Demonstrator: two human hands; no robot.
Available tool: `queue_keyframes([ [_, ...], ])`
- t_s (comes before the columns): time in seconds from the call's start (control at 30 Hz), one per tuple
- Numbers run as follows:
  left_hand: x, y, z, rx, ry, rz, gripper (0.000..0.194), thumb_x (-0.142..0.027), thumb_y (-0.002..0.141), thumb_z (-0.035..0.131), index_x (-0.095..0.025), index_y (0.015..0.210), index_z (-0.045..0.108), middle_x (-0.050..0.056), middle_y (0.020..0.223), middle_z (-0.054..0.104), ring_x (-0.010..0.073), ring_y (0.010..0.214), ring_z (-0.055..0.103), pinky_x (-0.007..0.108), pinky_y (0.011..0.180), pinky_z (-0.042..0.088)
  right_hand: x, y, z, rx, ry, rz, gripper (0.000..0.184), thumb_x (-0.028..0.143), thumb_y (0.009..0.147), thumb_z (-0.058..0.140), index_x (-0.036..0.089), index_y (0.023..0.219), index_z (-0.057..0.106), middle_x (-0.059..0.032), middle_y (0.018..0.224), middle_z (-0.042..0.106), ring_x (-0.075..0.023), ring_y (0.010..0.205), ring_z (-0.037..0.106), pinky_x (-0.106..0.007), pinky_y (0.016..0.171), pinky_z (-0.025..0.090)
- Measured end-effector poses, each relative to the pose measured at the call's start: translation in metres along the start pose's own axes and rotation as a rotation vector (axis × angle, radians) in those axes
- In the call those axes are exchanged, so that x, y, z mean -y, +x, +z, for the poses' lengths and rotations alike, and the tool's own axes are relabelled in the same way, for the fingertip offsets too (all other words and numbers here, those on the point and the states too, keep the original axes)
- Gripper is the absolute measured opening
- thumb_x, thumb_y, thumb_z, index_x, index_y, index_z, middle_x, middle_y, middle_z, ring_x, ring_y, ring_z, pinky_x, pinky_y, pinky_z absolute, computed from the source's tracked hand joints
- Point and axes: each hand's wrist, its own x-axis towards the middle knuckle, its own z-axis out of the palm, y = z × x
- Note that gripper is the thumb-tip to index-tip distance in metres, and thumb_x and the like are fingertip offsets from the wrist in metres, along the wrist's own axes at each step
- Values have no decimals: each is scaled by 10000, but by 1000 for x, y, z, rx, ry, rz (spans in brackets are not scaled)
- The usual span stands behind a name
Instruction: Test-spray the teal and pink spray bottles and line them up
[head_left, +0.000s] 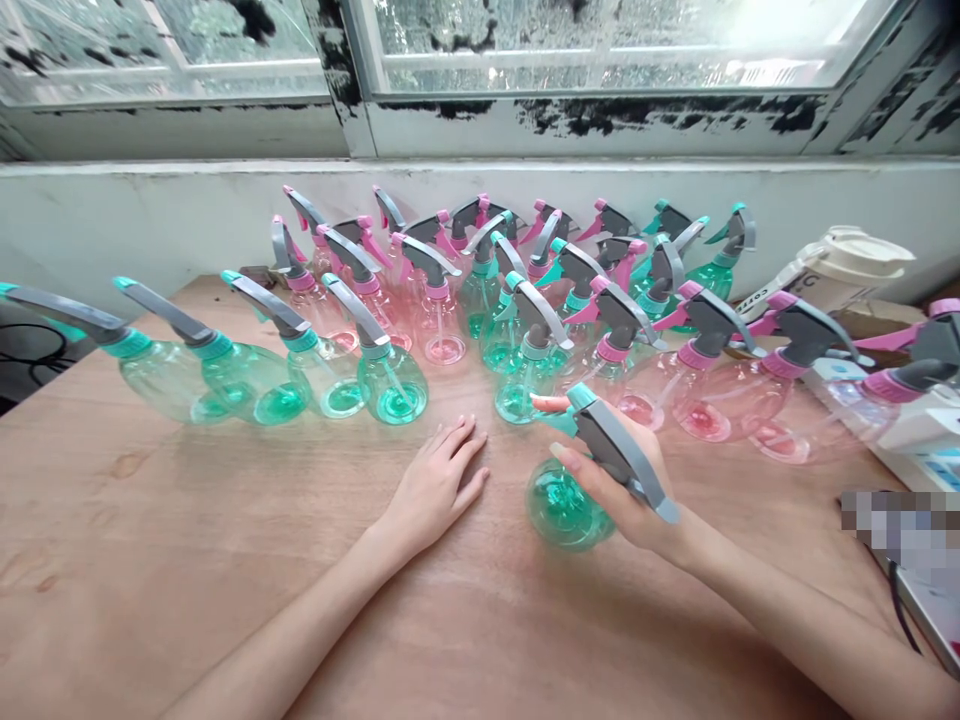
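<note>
My right hand [637, 480] is wrapped round the neck of a green spray bottle [568, 505] with a grey and teal trigger head. That bottle is clear green, and its base is at or just above the wooden table; I cannot tell which. Flat on the tabletop lies my left hand [442, 485], fingers extended and holding nothing. Just beyond its fingertips stands another green spray bottle [392, 385], the right end of a row of green ones. Ahead of my right hand is a green spray bottle [521, 385], with a pink spray bottle [641, 395] to its right.
Several more pink and green spray bottles crowd the back of the wooden table [225, 580], near the wall below the window. A lidded cup [840, 265] stands at the back right. Along the right edge are boxes and a dark cable [896, 605]; black cables hang at far left.
</note>
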Motion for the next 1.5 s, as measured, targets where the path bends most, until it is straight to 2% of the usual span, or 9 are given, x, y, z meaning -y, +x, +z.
queue_keyframes([
  [0.27, -1, 0, -1, 16, 12, -3, 388, -312, 975, 490, -150, 1324, 539, 165, 1453, 493, 296, 1363, 445, 506, 1128, 374, -1, 0, 1, 27, 43, 19, 311, 235, 898, 559, 215, 1207, 587, 21, 694, 499, -124, 527, 446, -271, 505, 396],
  [0.4, -1, 0, -1, 25, 16, -10, 396, -321, 978, 491, -152, 1334, 533, 160, 1461, 485, 299, 1367, 439, 504, 1127, 376, 1, 4, 0, 19, 30, -53, 254, 223, 893, 574, 207, 1146, 588, 69, 619, 402, -96, 469, 387, -252, 492, 375],
  [0.63, -1, 2, -2, 36, 39, 3, 384, -314, 977, 492, -122, 1303, 560, 175, 1444, 500, 299, 1359, 448, 501, 1130, 372, 4, 6, -2, -15, -13, -177, 20, 205, 900, 545, 200, 898, 564, -2, 751, 558, -133, 628, 555, -271, 606, 453],
  [0.73, -1, 2, -3, 37, 43, 4, 391, -310, 975, 495, -113, 1306, 558, 177, 1446, 498, 297, 1362, 444, 492, 1134, 368, 3, 3, -2, -8, -11, -188, 58, 192, 900, 543, 197, 943, 581, 8, 730, 548, -127, 612, 540, -268, 606, 447],
  [0.9, 0, 1, -2, 26, 31, 3, 394, -318, 978, 484, -122, 1311, 557, 171, 1445, 500, 299, 1358, 450, 500, 1134, 367, -1, 1, -2, 8, 37, -92, 283, 215, 882, 572, 169, 1160, 599, 27, 704, 483, -103, 534, 437, -252, 526, 398],
  [1.0, 0, 1, -2, 26, 28, 3, 388, -316, 979, 481, -129, 1309, 559, 165, 1449, 497, 295, 1363, 444, 497, 1138, 363, -1, 0, -2, 7, 40, -57, 299, 229, 883, 571, 167, 1173, 604, 34, 687, 463, -98, 511, 406, -259, 528, 400],
  [1.13, -1, 2, -1, 30, 37, 3, 391, -319, 980, 481, -125, 1312, 556, 165, 1452, 493, 292, 1366, 440, 492, 1141, 359, -1, -1, -1, -2, -13, -76, 311, 235, 881, 578, 193, 1189, 600, -11, 830, 602, -83, 499, 429, -265, 546, 427],
  [1.33, -1, 2, -3, 38, 43, 3, 395, -317, 982, 482, -115, 1314, 555, 172, 1452, 492, 296, 1362, 443, 497, 1136, 366, -2, -1, -1, -4, -25, -92, 336, 243, 891, 575, 196, 1225, 580, -50, 965, 656, -91, 550, 478, -259, 563, 448],
  [1.5, -1, 2, -3, 40, 35, -4, 405, -320, 980, 486, -124, 1330, 542, 166, 1461, 484, 295, 1368, 437, 496, 1138, 363, -1, -1, -1, -3, -35, -93, 300, 236, 900, 568, 200, 1198, 577, -34, 894, 620, -105, 569, 469, -271, 587, 455],
])
